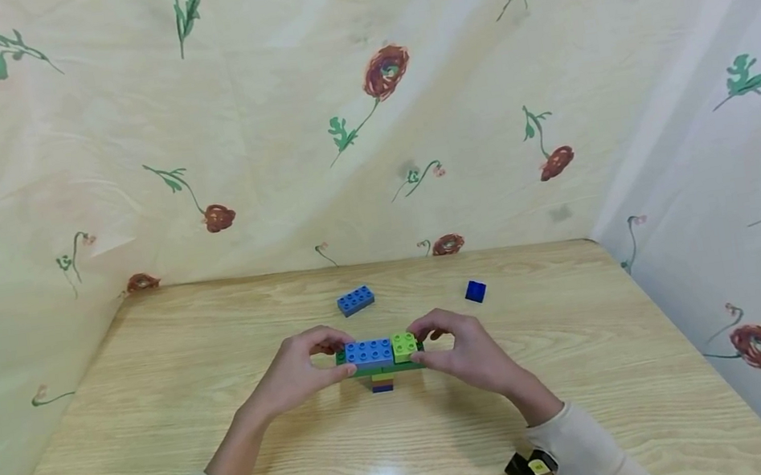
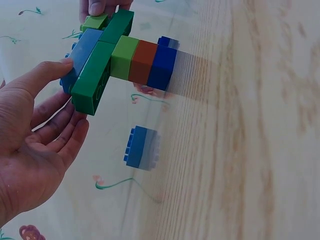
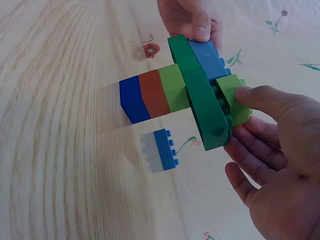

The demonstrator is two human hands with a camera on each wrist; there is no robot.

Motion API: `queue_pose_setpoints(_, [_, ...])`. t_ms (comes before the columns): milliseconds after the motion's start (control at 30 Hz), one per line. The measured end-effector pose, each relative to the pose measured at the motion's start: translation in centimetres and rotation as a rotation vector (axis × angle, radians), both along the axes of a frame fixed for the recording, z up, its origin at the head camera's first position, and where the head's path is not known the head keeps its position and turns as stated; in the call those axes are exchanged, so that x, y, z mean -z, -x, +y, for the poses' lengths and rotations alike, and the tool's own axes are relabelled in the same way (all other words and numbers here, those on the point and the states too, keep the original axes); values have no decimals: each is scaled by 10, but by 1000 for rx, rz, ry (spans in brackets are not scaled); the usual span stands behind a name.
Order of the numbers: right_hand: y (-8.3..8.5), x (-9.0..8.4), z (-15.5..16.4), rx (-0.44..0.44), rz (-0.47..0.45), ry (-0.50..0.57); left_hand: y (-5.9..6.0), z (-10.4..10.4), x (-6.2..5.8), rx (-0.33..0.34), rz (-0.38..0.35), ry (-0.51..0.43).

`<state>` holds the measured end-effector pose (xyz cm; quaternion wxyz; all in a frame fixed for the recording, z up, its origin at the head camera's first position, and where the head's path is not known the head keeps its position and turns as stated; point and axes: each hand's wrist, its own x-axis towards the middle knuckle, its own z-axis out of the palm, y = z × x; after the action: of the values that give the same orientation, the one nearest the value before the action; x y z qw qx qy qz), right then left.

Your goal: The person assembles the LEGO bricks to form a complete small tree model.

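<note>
A built stack of toy bricks stands on the table between the hands. Its column has a dark blue brick at the bottom, an orange brick and a lime brick. Across the column lie two green bricks end to end. They carry a long blue brick and a small lime brick. My left hand pinches the left end, thumb on the long blue brick. At the right end, my right hand pinches the small lime brick, thumb in front, fingers behind.
A loose blue brick with studs lies behind the stack. Farther right is a small dark blue brick. Flower-patterned cloth rises at the back and sides of the wooden table.
</note>
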<state>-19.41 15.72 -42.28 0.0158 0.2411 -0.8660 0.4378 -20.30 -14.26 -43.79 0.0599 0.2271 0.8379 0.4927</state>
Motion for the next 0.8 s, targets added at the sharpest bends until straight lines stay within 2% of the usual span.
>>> queue_pose_setpoints(200, [-1, 1, -1, 2, 32, -34, -1, 0, -2, -9, -8, -5])
queue_pose_setpoints(800, [0, -2, 0, -17, 27, -22, -2, 0, -4, 2, -9, -7])
